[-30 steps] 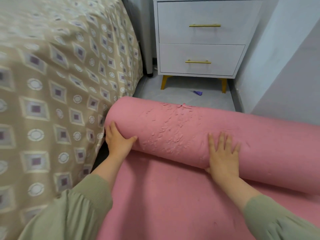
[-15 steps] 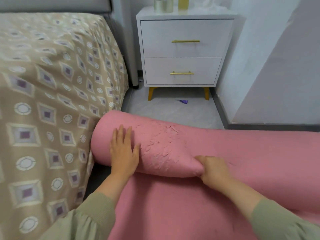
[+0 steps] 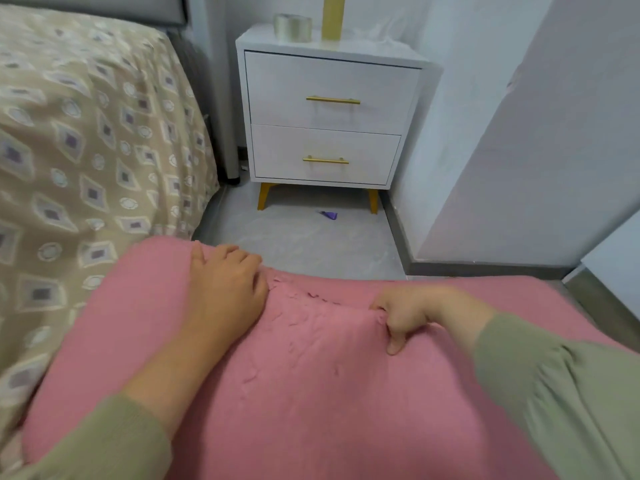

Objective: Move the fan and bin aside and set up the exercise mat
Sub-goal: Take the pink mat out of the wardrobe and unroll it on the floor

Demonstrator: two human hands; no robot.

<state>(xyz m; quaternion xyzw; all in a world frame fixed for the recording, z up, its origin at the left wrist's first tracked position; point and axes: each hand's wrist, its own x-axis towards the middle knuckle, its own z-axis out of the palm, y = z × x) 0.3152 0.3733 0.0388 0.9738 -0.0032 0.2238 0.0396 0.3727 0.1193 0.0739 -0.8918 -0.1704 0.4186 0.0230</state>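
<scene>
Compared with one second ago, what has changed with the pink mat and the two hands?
The pink foam exercise mat has unrolled further toward the white two-drawer nightstand, and its roll is much thinner. The right hand, flat on the roll before, now pinches the mat. The left hand still rests on top. The purple scrap on the floor stayed put.

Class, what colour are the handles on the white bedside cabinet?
Gold bar handles; head view shows them best.

My left grip (image 3: 225, 289) and right grip (image 3: 405, 313) sit on the mat (image 3: 311, 393), which lies on the floor (image 3: 311, 244), bed (image 3: 86, 150) alongside its left, nightstand (image 3: 325, 109) beyond, wall (image 3: 519, 150) to the right.
</scene>
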